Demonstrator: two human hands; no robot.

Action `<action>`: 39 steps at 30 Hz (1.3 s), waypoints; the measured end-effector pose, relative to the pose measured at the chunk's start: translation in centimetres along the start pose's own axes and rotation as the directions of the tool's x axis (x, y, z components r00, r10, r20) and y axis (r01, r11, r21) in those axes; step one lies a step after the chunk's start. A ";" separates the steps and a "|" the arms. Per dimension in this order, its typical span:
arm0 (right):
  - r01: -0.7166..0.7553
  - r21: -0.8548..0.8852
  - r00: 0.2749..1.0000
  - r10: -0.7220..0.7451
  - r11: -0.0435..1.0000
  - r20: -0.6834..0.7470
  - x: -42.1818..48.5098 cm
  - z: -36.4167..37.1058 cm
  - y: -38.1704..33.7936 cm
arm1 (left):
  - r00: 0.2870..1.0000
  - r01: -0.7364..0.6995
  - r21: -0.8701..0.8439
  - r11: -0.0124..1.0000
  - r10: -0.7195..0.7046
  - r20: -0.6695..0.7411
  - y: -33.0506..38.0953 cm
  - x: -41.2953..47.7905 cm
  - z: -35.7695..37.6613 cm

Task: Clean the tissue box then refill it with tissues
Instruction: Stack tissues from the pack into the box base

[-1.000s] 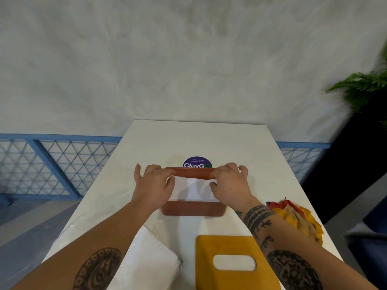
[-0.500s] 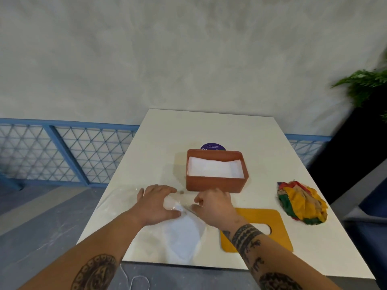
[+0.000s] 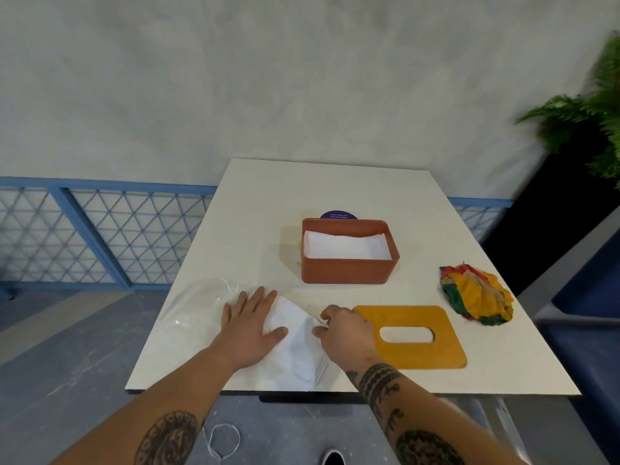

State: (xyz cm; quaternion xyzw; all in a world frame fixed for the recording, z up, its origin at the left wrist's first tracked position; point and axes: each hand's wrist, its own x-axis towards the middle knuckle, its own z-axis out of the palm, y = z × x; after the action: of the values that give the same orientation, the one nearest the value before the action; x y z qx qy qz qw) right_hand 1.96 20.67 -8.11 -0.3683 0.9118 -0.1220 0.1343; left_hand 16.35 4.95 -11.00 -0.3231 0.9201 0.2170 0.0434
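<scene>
A brown tissue box [image 3: 349, 276] stands open in the middle of the white table [image 3: 335, 189], with a layer of white tissues [image 3: 345, 246] inside. Its yellow lid [image 3: 436, 354] with an oval slot lies flat to the front right. At the front edge lies a clear plastic pack of white tissues [image 3: 295, 347]. My left hand [image 3: 250, 325] rests flat on the pack with fingers spread. My right hand [image 3: 345, 333] is at the pack's right end, its fingers curled and pinching the plastic there.
A crumpled red, yellow and green cloth [image 3: 476, 297] lies at the table's right side. A purple round sticker [image 3: 339, 215] shows behind the box. A blue lattice railing [image 3: 100, 236] runs along the left, and a green plant [image 3: 587, 109] stands at the far right.
Both hands left the box, where they pressed tissues in, and came back to the tissue pack at the front edge. The camera has tilted and pulled back.
</scene>
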 end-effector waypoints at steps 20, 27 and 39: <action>-0.185 0.567 0.980 0.110 0.803 0.165 0.7 -5.3 -2.4 | 0.996 -0.012 -0.025 1.000 0.010 -0.084 -0.4 -0.4 -1.1; -0.346 0.801 0.938 0.185 0.488 0.292 0.9 -5.0 -2.4 | 0.951 -0.308 -0.297 0.904 0.303 -0.063 1.2 -1.9 -3.0; -0.343 0.829 0.939 0.169 0.442 0.299 0.4 -5.4 -2.4 | 0.919 -0.395 -0.052 0.917 0.394 -0.029 1.3 -1.9 -2.8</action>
State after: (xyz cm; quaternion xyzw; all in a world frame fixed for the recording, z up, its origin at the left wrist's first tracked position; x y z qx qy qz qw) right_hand 1.39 19.37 -2.42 -0.1155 0.7530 -0.5122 0.3966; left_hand 17.23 5.70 -7.56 -0.1341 0.9601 0.2447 -0.0186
